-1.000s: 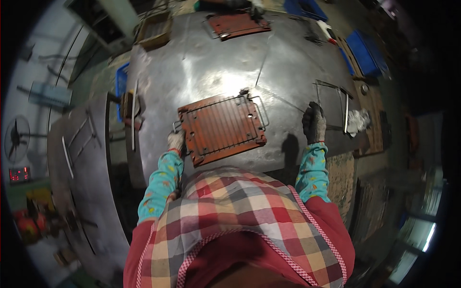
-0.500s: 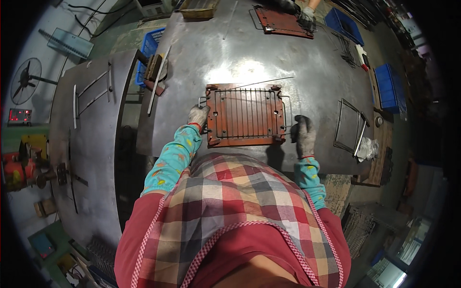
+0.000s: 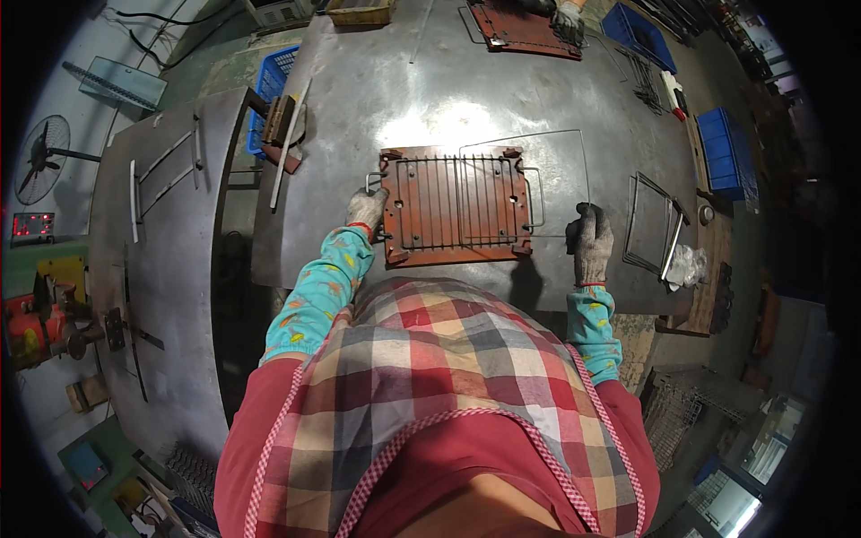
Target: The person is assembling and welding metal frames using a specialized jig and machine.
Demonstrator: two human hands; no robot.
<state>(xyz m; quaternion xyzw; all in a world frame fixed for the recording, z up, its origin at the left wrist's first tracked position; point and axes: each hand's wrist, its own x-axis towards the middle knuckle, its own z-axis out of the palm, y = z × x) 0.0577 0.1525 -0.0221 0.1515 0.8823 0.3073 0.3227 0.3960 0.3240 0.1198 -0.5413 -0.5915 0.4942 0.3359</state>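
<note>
A wire rack [image 3: 439,202] with several parallel bars and a loop handle at each side lies on a reddish-brown metal jig plate [image 3: 392,256] in front of me. My left hand [image 3: 366,206], in a grey glove, is closed around the rack's left handle at the plate's edge; its fingertips are partly hidden. Right of the plate, my gloved right hand [image 3: 590,242] has its fingers closed on the side of a thin rectangular wire frame [image 3: 584,161]. That frame reaches leftward over the right half of the rack.
Bent wire frames [image 3: 647,229] and a crumpled plastic bag [image 3: 686,269] lie to the right on the metal table [image 3: 359,99]. Blue crates [image 3: 725,152] stand beyond the right edge. At the far side, a co-worker's gloved hand [image 3: 568,22] rests on another reddish-brown plate [image 3: 520,31].
My right hand has moved right, away from the plate, and the thin wire frame now shows spread out over the rack's right half. My left hand stays at the plate's left edge.
</note>
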